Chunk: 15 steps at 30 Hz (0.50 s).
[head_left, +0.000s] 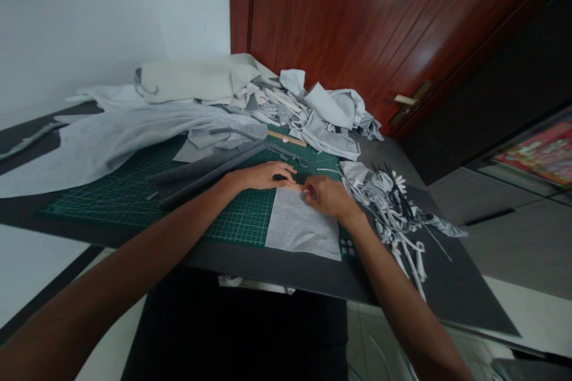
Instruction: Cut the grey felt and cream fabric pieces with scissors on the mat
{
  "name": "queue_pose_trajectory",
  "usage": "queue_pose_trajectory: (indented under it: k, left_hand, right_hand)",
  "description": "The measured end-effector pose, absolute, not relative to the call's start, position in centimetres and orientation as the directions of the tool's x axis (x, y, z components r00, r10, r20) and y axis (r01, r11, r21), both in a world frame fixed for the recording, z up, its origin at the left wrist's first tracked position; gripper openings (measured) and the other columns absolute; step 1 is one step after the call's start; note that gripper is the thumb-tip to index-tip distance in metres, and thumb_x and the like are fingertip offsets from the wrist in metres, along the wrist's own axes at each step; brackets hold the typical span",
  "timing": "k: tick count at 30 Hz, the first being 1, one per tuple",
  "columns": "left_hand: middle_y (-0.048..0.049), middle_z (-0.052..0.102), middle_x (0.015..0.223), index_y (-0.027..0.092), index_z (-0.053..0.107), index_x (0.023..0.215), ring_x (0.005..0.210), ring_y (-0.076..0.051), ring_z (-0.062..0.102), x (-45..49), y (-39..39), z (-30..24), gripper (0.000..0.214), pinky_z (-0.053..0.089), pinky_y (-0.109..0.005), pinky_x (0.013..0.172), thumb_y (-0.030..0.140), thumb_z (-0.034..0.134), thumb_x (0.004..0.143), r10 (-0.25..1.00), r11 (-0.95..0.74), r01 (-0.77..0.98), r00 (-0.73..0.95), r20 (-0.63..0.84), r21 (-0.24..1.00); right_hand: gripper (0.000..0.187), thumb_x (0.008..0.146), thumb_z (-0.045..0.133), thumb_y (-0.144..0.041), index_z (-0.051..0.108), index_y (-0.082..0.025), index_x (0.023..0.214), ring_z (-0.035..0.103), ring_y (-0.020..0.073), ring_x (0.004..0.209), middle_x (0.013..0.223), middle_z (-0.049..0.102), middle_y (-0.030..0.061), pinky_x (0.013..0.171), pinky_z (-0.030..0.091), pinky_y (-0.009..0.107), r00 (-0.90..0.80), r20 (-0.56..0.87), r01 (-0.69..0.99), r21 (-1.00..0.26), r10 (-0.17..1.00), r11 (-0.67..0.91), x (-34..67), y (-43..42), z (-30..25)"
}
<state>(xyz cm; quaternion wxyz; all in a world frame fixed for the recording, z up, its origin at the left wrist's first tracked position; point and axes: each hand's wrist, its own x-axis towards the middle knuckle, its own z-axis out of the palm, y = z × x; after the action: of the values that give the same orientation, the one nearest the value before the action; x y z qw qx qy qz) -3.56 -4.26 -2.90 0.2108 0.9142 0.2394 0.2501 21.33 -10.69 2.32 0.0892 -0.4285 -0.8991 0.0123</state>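
A grey piece of fabric (304, 226) lies flat on the green cutting mat (241, 223), its lower edge reaching past the mat. A short wooden ruler (293, 187) lies across the fabric's far edge. My left hand (268, 176) rests with fingers stretched out at the ruler's left end, thumb apart from them. At the ruler's right end my right hand (328, 196) is closed in a pinch on a small pinkish piece that looks like tailor's chalk (306, 191). My right fingers partly hide it.
Behind my hands lie another wooden strip (288, 139), dark grey folded fabric (201, 175) and scissors (295, 156). Pale cloth (129, 125) spreads leftward. Fabric scraps (330, 131) are heaped at the back, and tangled strips (388, 205) lie on the right.
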Motion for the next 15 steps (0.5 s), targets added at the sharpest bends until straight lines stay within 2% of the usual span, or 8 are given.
queue_pose_trajectory:
  k: [6, 15]
  left_hand:
    - [-0.0130, 0.062, 0.139, 0.021, 0.075, 0.109, 0.129, -0.023, 0.057, -3.4, -4.6, -2.6, 0.021, 0.042, -0.039, 0.109, 0.028, 0.060, 0.096, 0.559, -0.780, 0.343, 0.759, 0.335, 0.523]
    - [-0.0087, 0.063, 0.139, 0.026, 0.076, 0.110, 0.129, -0.023, 0.057, -3.4, -4.7, -2.3, 0.022, 0.042, -0.039, 0.109, 0.029, 0.060, 0.095, 0.565, -0.762, 0.325, 0.757, 0.329, 0.560]
  right_hand:
    - [0.010, 0.091, 0.058, -0.022, 0.066, -0.020, 0.095, 0.061, 0.0202, 0.086, 0.093, 0.069, 0.0094, 0.067, 0.036, 0.029, -0.623, 0.137, 0.762, -0.117, 0.770, 0.637, 19.9, -10.7, 2.4]
    - [0.009, 0.092, 0.061, -0.027, 0.068, -0.021, 0.093, 0.058, 0.0143, 0.075, 0.089, 0.067, 0.0035, 0.068, 0.040, 0.026, -0.657, 0.197, 0.633, -0.380, 0.727, 0.675, 22.0, -10.1, 1.6]
